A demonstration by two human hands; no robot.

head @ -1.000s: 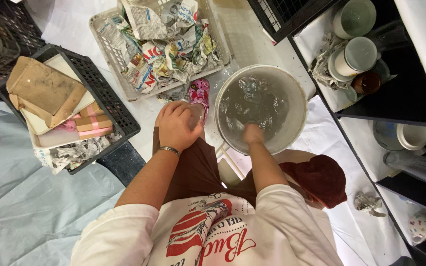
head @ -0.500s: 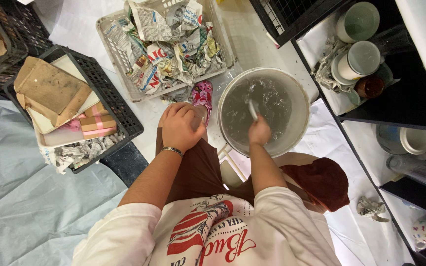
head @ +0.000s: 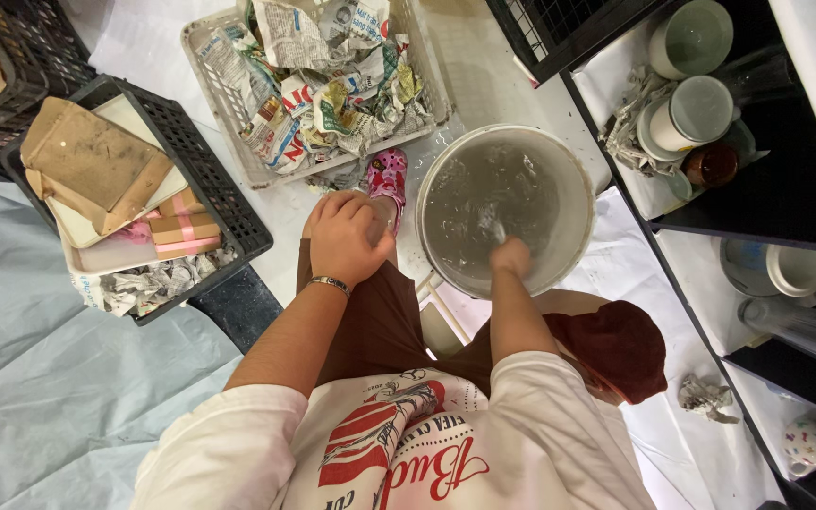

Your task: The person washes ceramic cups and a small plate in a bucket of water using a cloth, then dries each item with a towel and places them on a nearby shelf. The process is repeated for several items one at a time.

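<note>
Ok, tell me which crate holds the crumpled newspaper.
The pale grey crate at the top centre, heaped with crumpled newspaper. The black crate on the left holds mostly cardboard pieces.

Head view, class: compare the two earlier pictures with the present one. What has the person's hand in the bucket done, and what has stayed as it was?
The right hand was sunk in the water of the white bucket, rose mid-bucket holding a small pale object, and is now at the near rim, its fingers in the water. The left hand still rests on the knee. Both crates stayed put.
</note>
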